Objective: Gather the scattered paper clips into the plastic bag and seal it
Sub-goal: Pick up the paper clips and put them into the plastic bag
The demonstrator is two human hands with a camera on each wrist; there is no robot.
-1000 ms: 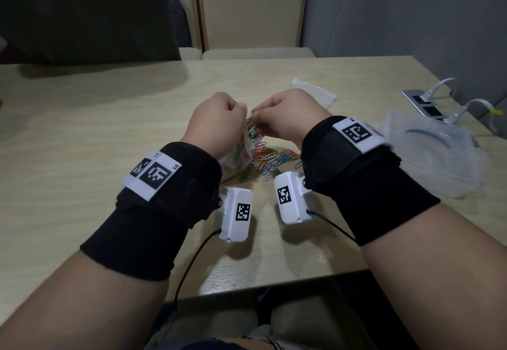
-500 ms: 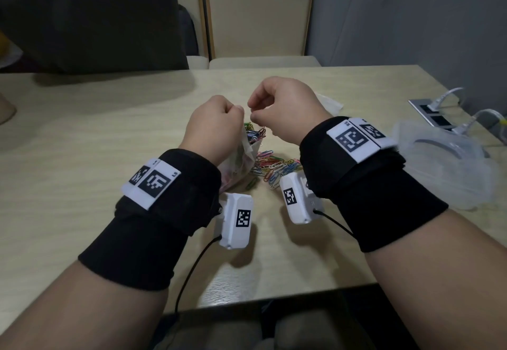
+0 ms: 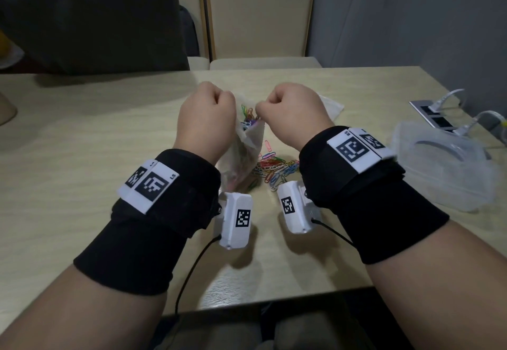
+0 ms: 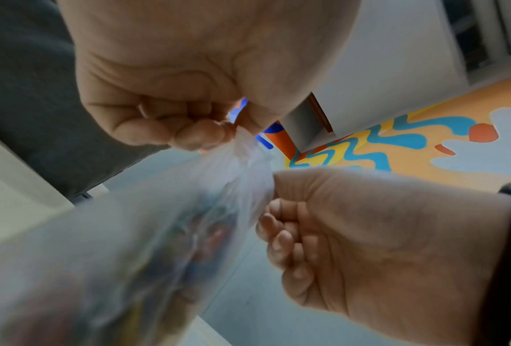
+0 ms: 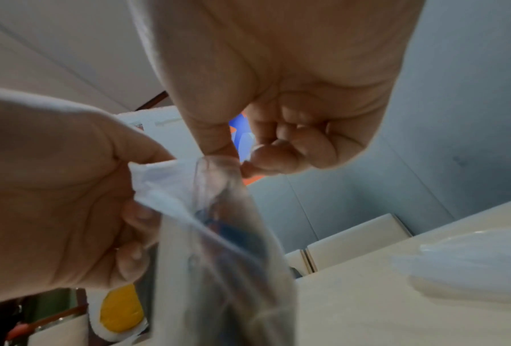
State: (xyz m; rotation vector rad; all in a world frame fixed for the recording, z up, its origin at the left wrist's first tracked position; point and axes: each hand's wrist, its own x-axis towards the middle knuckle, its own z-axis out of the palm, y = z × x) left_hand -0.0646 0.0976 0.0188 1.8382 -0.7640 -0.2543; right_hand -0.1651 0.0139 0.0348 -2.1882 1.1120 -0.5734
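From the head view, the plastic bag hangs upright above the middle of the counter, its long axis running down from the mouth to a bottom that rests on or just over the surface. The left hand has its grip closed on the left lip of the mouth; the right hand pinches the right lip. Between the two fists the mouth gapes, and coloured clips show inside it. The loose paper clips lie in a heap on the counter, just beside the bag's lower right side and directly under the right wrist, towards the near edge. So the right hand is the nearer one to the heap, and the heap lies below and slightly nearer the body than that grip. A clear plastic tub sits by the right edge.

From the left wrist view, the left hand has curled fingers bunching the film at the bag top; the right hand is closed too, its fingertips against the film.

From the right wrist view, the right hand nips the rim between thumb and forefinger, a narrow grip, while the left hand holds the opposite rim of the bag.

I judge gathering unfinished: the heap must go in before sealing.
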